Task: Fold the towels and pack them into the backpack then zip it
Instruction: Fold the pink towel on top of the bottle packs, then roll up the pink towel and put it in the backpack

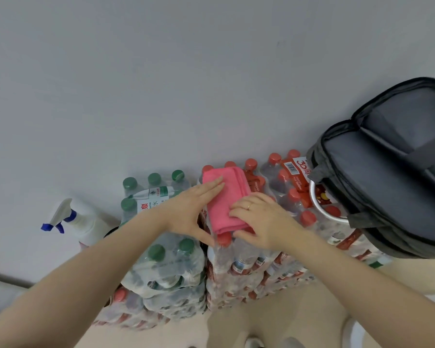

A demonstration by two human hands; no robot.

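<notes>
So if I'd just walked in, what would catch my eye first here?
Probably the bright pink towel, folded small and lying on shrink-wrapped packs of red-capped bottles in the middle, with the left hand and right hand flat on it. Next, the big grey backpack at the right, resting on the same packs, and a white spray bottle standing far left.
</notes>
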